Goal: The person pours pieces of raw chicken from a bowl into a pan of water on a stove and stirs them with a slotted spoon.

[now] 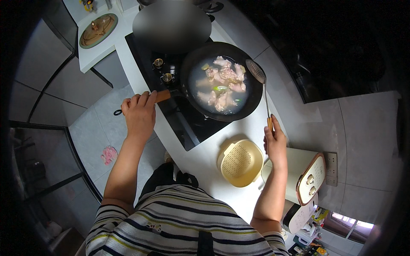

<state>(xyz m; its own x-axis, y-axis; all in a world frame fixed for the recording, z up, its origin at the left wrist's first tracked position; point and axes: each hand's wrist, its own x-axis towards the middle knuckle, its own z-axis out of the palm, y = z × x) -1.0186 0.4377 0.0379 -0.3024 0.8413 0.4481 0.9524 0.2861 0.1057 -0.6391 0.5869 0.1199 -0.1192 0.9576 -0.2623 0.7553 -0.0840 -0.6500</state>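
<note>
My left hand grips the wooden handle of a dark wok on a black glass cooktop. Cloudy liquid fills the wok's middle, with pale chicken pieces partly above the surface. A slice of green onion and a yellowish slice, perhaps ginger, lie among them. In my right hand is the wooden grip of a perforated metal skimmer. Its head is over the wok's right rim, apart from the chicken; whether it touches the rim I cannot tell.
A cream colander basket stands on the white counter below the wok. Cream appliances line the wall at right. Cooktop knobs sit left of the wok. A blurred round shape covers the cooktop's far end. A sink is at upper left.
</note>
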